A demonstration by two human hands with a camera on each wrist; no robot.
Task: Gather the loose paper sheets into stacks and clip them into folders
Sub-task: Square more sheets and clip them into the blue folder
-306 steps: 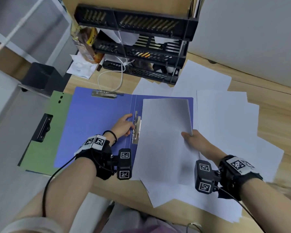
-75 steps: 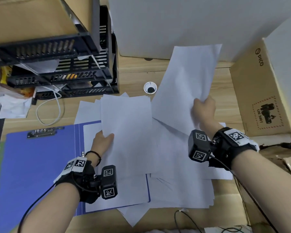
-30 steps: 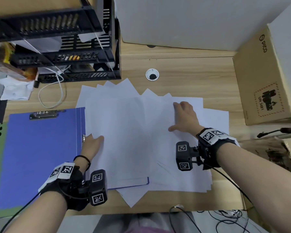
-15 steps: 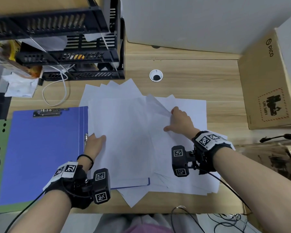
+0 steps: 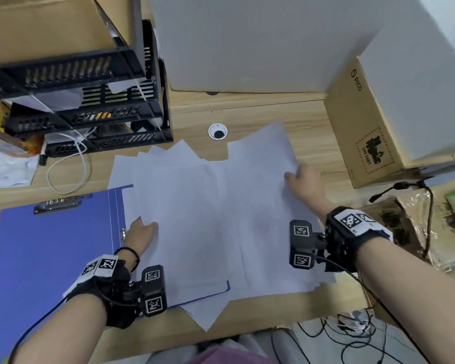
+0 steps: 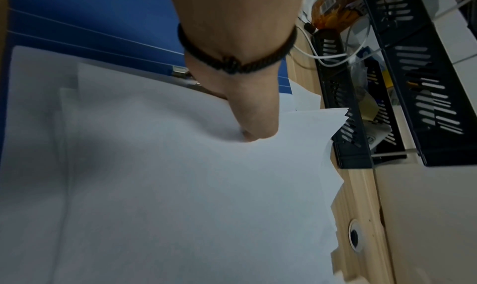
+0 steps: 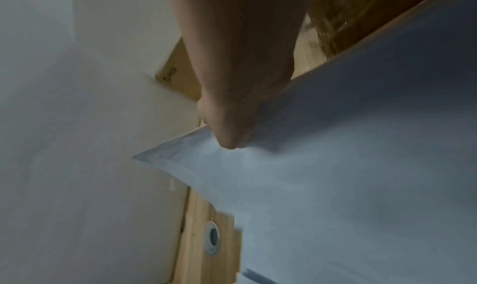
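An open blue folder (image 5: 55,253) lies on the left of the wooden desk, with a metal clip (image 5: 123,233) at its spine. Loose white sheets (image 5: 195,219) are fanned over its right half and the desk. My left hand (image 5: 142,233) holds the left edge of the pile, thumb (image 6: 255,133) on top and fingers hidden beneath. My right hand (image 5: 304,179) pinches the right edge of one sheet (image 5: 260,158), which is raised off the pile. In the right wrist view the thumb (image 7: 227,141) presses on that sheet's corner.
Black stacked trays (image 5: 90,101) stand at the back left with a white cable (image 5: 71,174) looped in front. A grommet hole (image 5: 217,131) sits behind the papers. A cardboard box (image 5: 365,127) stands at the right, and loose black wires (image 5: 352,332) lie at the desk's front edge.
My right hand has moved to the right and further back, taking a sheet by its edge and lifting it. The left hand stays at the pile's left edge.
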